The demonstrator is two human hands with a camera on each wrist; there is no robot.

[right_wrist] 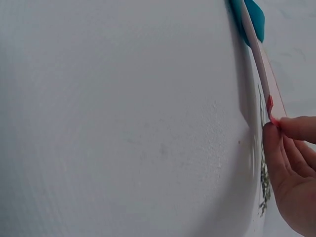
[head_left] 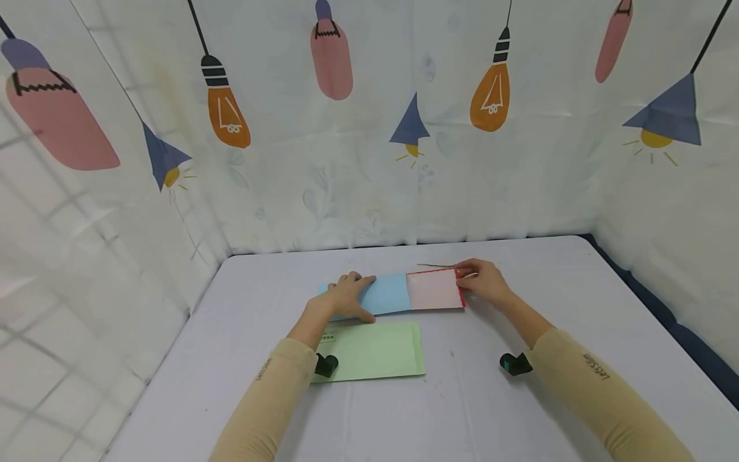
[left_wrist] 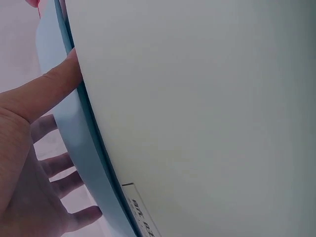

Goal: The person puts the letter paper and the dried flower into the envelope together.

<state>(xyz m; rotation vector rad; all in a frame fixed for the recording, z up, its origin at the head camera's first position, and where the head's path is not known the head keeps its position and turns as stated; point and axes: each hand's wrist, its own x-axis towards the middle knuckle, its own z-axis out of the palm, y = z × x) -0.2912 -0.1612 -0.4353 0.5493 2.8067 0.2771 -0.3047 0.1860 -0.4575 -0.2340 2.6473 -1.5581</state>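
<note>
A light blue envelope [head_left: 389, 294] lies lengthwise across the table, with a pink card [head_left: 434, 290] edged in red sticking out of its right end. My left hand [head_left: 345, 296] spans the envelope and holds it, thumb at the near edge and fingers at the far edge; in the left wrist view the thumb touches the blue edge. At the card's right end, my right hand [head_left: 484, 281] pinches the red edge between thumb and fingers. In the right wrist view the card [right_wrist: 266, 81] runs back into the blue envelope [right_wrist: 255, 22]. The card's left part is hidden.
A pale green envelope [head_left: 375, 353] with a small printed label lies just in front of the blue one. Behind the card and the right hand is a thin green sprig [right_wrist: 265, 190]. A patterned curtain [head_left: 369, 179] stands beyond the white table [head_left: 462, 410].
</note>
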